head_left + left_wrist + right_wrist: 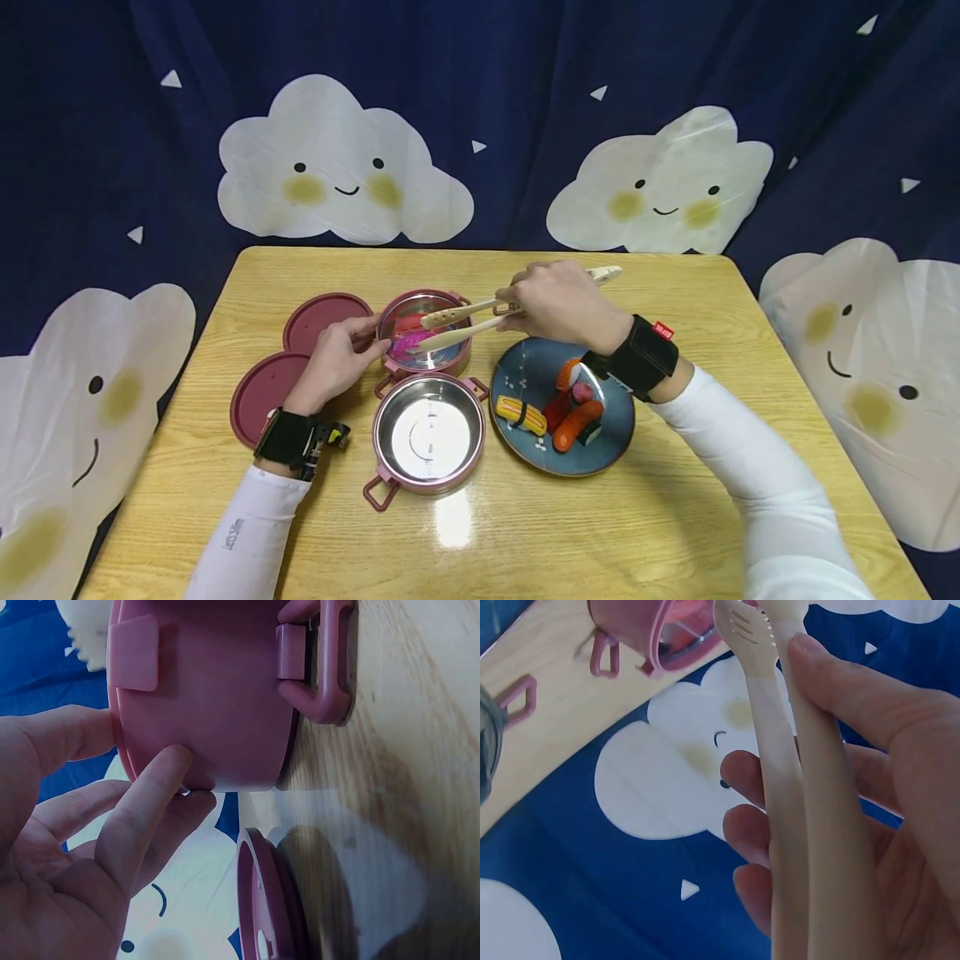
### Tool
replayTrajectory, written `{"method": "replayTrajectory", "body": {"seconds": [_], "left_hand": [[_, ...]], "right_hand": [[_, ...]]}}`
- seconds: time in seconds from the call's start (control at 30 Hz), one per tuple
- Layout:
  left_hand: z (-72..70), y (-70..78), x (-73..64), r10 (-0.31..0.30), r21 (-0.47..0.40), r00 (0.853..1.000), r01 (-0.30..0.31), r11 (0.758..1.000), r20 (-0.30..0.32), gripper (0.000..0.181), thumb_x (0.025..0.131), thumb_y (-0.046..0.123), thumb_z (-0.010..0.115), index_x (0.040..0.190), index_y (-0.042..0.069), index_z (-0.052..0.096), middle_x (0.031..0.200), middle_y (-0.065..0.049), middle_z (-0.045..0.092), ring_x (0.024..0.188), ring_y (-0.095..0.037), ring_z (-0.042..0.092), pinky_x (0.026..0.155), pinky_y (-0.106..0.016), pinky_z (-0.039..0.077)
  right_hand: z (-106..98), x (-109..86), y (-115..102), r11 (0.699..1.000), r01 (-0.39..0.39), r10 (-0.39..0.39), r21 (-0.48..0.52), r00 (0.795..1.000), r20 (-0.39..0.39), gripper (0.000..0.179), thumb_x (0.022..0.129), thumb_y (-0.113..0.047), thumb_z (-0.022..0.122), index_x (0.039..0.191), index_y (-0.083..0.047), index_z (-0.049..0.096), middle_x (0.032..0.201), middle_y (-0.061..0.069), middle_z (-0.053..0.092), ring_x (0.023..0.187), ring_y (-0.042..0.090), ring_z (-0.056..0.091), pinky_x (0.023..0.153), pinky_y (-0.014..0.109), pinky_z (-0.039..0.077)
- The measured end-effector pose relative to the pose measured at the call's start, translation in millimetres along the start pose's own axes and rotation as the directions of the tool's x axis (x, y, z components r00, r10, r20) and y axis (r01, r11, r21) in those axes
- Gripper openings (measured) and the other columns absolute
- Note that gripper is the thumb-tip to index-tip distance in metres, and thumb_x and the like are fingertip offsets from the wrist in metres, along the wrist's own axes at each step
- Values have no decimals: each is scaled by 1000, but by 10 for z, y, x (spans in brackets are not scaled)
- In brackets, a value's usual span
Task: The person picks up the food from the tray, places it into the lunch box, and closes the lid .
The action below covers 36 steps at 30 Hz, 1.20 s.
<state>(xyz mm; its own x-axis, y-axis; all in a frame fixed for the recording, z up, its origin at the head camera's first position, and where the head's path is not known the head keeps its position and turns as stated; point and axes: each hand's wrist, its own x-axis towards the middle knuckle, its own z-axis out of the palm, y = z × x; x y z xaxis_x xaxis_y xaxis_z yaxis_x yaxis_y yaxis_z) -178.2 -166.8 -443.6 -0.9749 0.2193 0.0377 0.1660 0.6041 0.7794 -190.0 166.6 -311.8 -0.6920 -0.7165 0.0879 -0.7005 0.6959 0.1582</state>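
My left hand [341, 358] holds the far pink pot [210, 697] by its left side, one digit at the rim and other fingers against the outer wall. Inside that pot lie a red piece and a bright pink-purple piece [411, 343]. My right hand [558, 300] grips pale tongs [780, 765]; in the head view their two tips hang apart over the pot's opening, with no food between them. A second pink pot [429, 429], with a bare steel inside, stands nearer to me.
A blue plate [517, 362] right of the pots bears several toy foods, including a sausage [577, 425] and a yellow piece with a dark band [521, 414]. Two dark pink lids [262, 392] lie at the left of the wooden table [555, 542]. Behind hangs a blue cloud-patterned curtain [510, 67].
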Motion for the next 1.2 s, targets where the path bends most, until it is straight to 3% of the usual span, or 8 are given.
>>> {"method": "replayTrajectory", "body": {"seconds": [0.2,0.47,0.6,0.7,0.93,1.2], "left_hand": [[11,-2,1,14,3,1000,-14,1000,-1,50,102,16,71,147,-2,59,138,-26,68,125,-43,69,103,-57,59],[11,-14,1,13,1,1000,-13,1000,-2,50,102,17,71,147,-1,60,138,-25,69,123,-42,70,103,-56,60],[7,-15,-1,9,-3,1000,-9,1000,0,50,102,17,71,147,0,60,138,-25,69,124,-43,69,103,-57,59],[9,-22,-1,6,-6,1000,-6,1000,3,50,102,18,71,148,0,59,140,-24,68,124,-42,69,103,-57,59],[15,-40,11,2,-9,1000,-2,1000,5,51,102,19,71,148,0,59,142,-23,67,126,-42,68,105,-57,58],[11,-35,6,2,-15,1000,-2,1000,11,50,103,19,70,148,0,59,142,-24,67,127,-42,68,106,-57,58]], "right_hand": [[-91,-224,102,999,-27,28,20,998,-51,26,87,-46,86,97,-22,80,80,-5,75,64,15,64,45,31,46],[-111,-511,188,998,-55,52,-26,993,-105,33,83,-53,86,92,-22,78,70,-2,68,60,15,62,40,29,38],[-122,-631,215,997,-70,65,-41,991,-119,37,81,-51,89,101,-20,83,77,0,74,64,19,67,40,30,39],[-137,-721,226,996,-82,77,-36,991,-111,41,80,-48,90,108,-19,84,81,1,77,67,19,69,40,29,39],[-140,-932,233,994,-102,100,-28,993,-65,41,80,-48,91,108,-18,86,81,-1,77,57,11,60,39,25,35],[-158,-1151,242,994,-104,104,-12,993,-48,34,81,-49,89,99,-20,85,75,-4,73,54,8,55,39,25,31]]}}
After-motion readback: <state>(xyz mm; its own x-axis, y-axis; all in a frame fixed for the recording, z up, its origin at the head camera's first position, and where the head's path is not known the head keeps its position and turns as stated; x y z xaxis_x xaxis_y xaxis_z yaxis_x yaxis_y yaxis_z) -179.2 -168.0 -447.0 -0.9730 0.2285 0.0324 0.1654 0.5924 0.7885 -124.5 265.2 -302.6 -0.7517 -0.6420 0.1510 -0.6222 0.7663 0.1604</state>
